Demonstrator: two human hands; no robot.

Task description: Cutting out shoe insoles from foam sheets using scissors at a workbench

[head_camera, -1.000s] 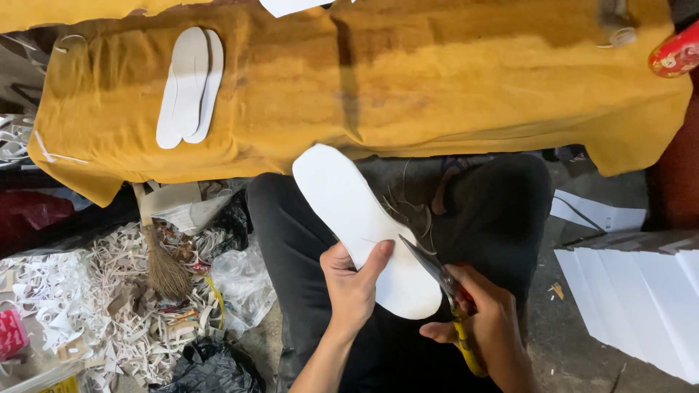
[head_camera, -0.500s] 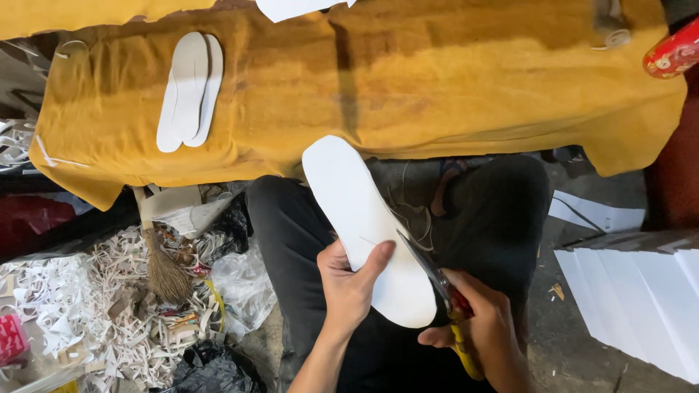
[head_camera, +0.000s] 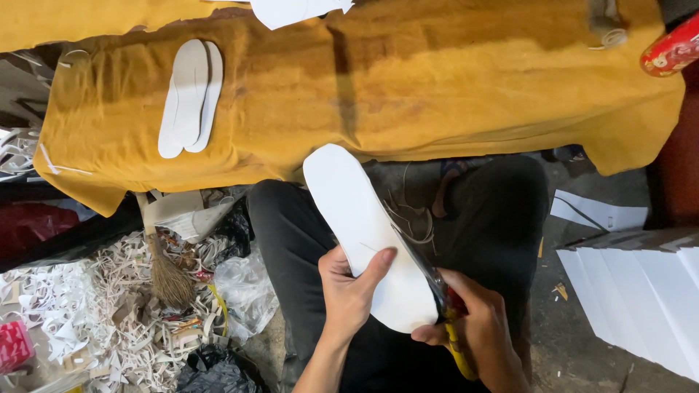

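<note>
My left hand (head_camera: 348,291) grips a white foam insole (head_camera: 357,218) by its lower half, thumb across the top face, holding it over my lap in dark trousers. My right hand (head_camera: 477,331) holds scissors (head_camera: 437,291) with yellow and red handles. Their blades lie against the insole's right edge, where a thin trimmed strip (head_camera: 411,229) curls away. Two finished white insoles (head_camera: 191,98) lie stacked on the mustard-yellow cloth (head_camera: 437,80) ahead of me.
A pile of white offcuts (head_camera: 87,320) and a small broom (head_camera: 166,273) lie on the floor at left, beside plastic bags. A stack of white sheets (head_camera: 641,291) stands at right. A red cylindrical object (head_camera: 673,51) sits at the top right.
The insole and both hands have shifted slightly right and up in view. The scissors have stayed along the insole's right edge.
</note>
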